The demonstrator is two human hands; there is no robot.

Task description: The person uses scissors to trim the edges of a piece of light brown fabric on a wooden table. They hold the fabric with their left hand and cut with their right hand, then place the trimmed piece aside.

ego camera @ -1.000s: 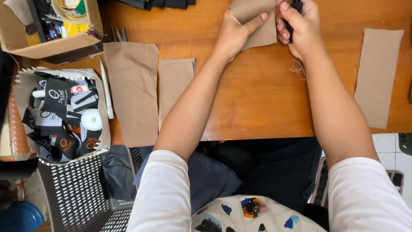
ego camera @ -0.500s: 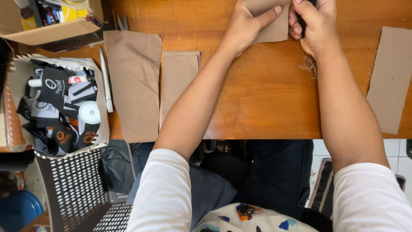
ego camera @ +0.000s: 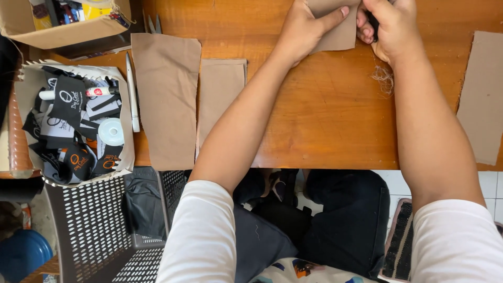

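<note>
At twelve o'clock the top edge cut off the small tan cloth piece and part of both hands. The left hand lay spread on that piece, thumb stretched across it, pinning it flat to the wooden surface. The right hand was curled tight around a dark object too hidden to identify, its fingers touching the cloth's right edge. A tuft of loose threads lay just below that hand. Toward nine o'clock two larger tan pieces lay side by side; beyond them sat a box of black labels. At three o'clock another tan piece ran out of view.
</note>
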